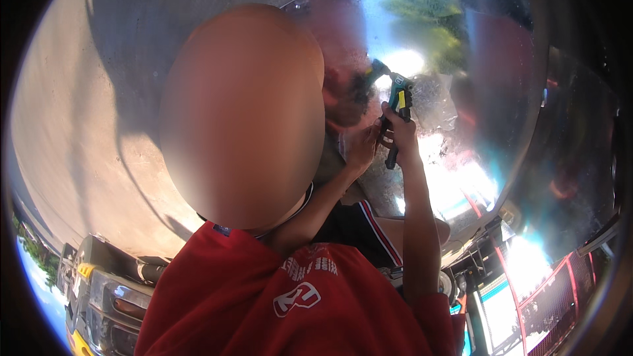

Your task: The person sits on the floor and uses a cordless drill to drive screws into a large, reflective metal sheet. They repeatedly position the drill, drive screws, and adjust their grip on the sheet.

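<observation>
My right hand (401,130) is wrapped around the handle of a teal and black pistol-shaped hand tool (397,89) with a yellow patch on its side. My left hand (362,148) meets the tool's handle from the left, its fingers bent and partly hidden against it. The tool's head points up and left, over a shiny, curved, reflective panel (494,86). I cannot tell whether the head touches it. Just right of the tool, a crinkled, glittering patch (436,101) shows on the panel.
Pale concrete ground (72,132) spreads along the left, crossed by shadows. At the lower left stands a vehicle (112,300) with yellow parts. Red metal framing (521,300) rises at the lower right. Strong sun glare (468,181) washes out part of the panel.
</observation>
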Available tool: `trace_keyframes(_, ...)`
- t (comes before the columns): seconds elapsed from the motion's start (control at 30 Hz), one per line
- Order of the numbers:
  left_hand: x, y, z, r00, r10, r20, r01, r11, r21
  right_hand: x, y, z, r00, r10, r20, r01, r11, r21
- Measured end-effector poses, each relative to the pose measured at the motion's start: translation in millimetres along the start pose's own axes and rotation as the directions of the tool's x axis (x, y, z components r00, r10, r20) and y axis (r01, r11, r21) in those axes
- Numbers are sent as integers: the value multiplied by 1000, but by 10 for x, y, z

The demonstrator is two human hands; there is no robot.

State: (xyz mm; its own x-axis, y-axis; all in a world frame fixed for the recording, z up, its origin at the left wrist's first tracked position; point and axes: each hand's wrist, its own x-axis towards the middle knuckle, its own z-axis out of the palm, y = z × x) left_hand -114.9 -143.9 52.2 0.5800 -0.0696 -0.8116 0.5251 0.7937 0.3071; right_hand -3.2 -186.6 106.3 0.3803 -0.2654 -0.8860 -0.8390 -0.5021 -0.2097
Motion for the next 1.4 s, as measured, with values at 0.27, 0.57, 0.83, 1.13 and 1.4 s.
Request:
trace_keyframes(0.27,-41,-44,233,993,113,-41,-116,989,-86,204,177,40,993,-82,-82,86,995,52)
trace_keyframes(0.57,134,-549,148,996,-83,-37,74,976,-204,-233,-481,-278,996,54,76,-47,995,-87)
trace_keyframes(0.83,161,-732,119,1000,17,14,-14,987,-159,-56,-335,-314,993,36,111,-26,996,-91)
trace_keyframes(1.13,89,-399,208,998,41,-41,-44,994,-100,15,-234,-169,998,-36,45,38,998,-44)
trace_keyframes(1.4,39,-140,145,998,-50,-31,46,989,-138,123,-112,-79,989,-148,14,149,985,-84)
